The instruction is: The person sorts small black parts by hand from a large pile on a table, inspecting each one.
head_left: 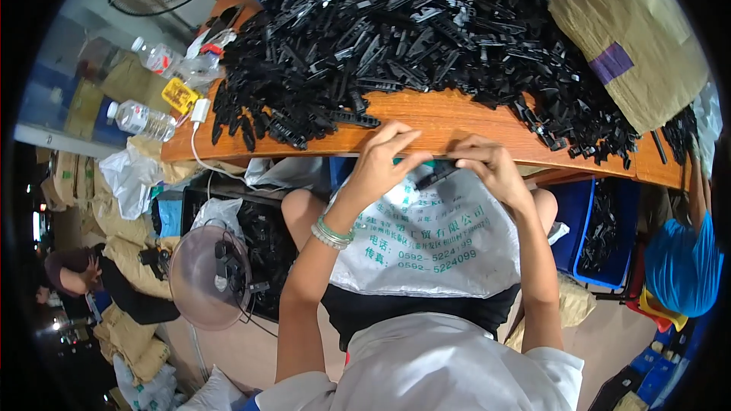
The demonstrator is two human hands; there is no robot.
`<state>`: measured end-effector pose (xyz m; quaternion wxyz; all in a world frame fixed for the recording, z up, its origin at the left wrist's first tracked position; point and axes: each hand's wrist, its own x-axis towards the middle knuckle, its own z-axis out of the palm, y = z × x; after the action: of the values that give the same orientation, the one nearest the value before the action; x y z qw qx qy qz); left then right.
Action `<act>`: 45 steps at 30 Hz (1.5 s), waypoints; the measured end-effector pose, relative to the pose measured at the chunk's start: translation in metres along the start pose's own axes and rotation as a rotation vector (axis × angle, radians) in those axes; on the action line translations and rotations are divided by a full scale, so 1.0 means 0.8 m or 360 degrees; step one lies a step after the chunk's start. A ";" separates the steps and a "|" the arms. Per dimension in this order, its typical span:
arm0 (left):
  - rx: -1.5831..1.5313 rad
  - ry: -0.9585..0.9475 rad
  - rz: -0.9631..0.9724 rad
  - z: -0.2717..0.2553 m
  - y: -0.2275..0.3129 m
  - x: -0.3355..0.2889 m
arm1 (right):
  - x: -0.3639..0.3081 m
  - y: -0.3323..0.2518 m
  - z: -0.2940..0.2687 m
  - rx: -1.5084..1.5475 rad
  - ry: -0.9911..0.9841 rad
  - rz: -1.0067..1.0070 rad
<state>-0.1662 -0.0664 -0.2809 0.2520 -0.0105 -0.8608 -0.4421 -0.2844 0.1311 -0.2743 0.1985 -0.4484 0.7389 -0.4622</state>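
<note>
Stretching across the view, a wooden table point(438, 118) bears a heap of black parts point(381, 23). A white sack point(426, 255) covers the lap. The left hand point(378, 165), thumb and fingers apart, seems free. The right hand point(495, 170) appears to pinch a slim black part point(437, 176) lying between both hands, above the sack. It looks light, stiff, perhaps slippery; ends suit gripping.

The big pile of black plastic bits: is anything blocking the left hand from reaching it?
Nothing visible is in the way. Between the left hand and the pile of black plastic bits lies only a strip of wooden tabletop. The right hand, holding a black piece, is off to one side.
</note>
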 end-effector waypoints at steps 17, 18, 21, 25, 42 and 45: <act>0.1819 -0.0028 0.0253 -0.030 -0.030 0.006 | 0.057 0.065 -0.019 -0.1349 0.0895 -0.0264; 0.1826 -0.0024 0.0244 -0.029 -0.030 0.006 | 0.059 0.063 -0.016 -0.1344 0.0890 -0.0273; 0.1792 0.0033 0.0410 -0.010 -0.019 0.012 | 0.052 0.060 -0.024 -0.1446 0.0874 -0.0584; 0.1305 0.0045 0.0477 0.015 -0.006 0.011 | 0.055 0.046 -0.016 -0.1411 0.0875 -0.0574; 0.0145 0.0171 -0.0019 0.020 -0.028 -0.001 | 0.033 0.003 0.013 0.0150 0.0239 0.0186; 0.0171 0.0152 -0.0015 0.016 -0.028 0.000 | 0.037 0.011 0.004 -0.0089 0.0255 0.0110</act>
<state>-0.1773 -0.0699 -0.3040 0.2910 0.0281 -0.8703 -0.3964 -0.3015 0.1062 -0.2804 0.1420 -0.3897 0.7799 -0.4687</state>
